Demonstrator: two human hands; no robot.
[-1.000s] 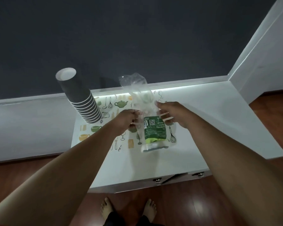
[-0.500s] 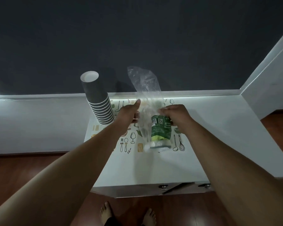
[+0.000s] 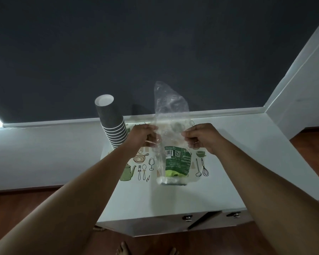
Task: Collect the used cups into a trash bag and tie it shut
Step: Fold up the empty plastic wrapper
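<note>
A clear plastic bag with a green printed label low on it stands upright over the white table. My left hand pinches its left edge and my right hand pinches its right edge, about halfway up. Above my hands the bag's top sticks up, crumpled. A tall stack of dark ribbed paper cups, nested upside down with a white base on top, stands on the table just left of my left hand.
A placemat printed with kitchen utensils lies under the bag. A dark wall rises behind the table, and a white wall runs along the right. Wooden floor and my bare feet show below the table's front edge.
My hands have drawn slightly apart, spreading the bag wider. The camera has tilted, so table and cups sit lower and more central in view.
</note>
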